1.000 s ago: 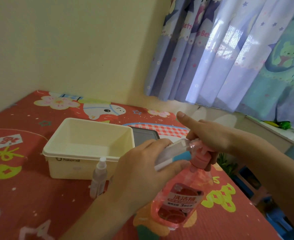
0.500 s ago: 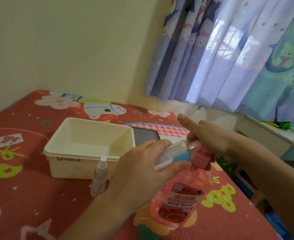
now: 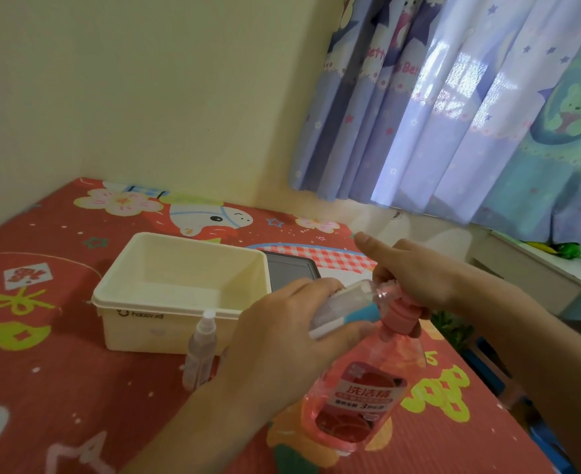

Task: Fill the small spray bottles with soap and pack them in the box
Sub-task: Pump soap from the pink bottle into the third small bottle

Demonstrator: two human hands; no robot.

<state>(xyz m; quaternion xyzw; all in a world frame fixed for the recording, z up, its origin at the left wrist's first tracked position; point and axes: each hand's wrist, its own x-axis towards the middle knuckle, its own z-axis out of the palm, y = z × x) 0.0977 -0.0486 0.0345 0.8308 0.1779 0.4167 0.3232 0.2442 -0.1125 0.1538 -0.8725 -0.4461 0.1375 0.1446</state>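
Left hand (image 3: pixel 282 340) grips a small spray bottle (image 3: pixel 342 304) at the pump (image 3: pixel 400 311) of a pink "洗洁精" soap bottle (image 3: pixel 357 398); right hand (image 3: pixel 415 278) grips the pump; cream box (image 3: pixel 183 289) reads "happy".

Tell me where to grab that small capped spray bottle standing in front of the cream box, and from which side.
Pinch the small spray bottle round its straight clear body, below the white cap, which would probably slip. It stands upright close to the cream box, so come from above or from its near-left side; the left hand crowds its right.
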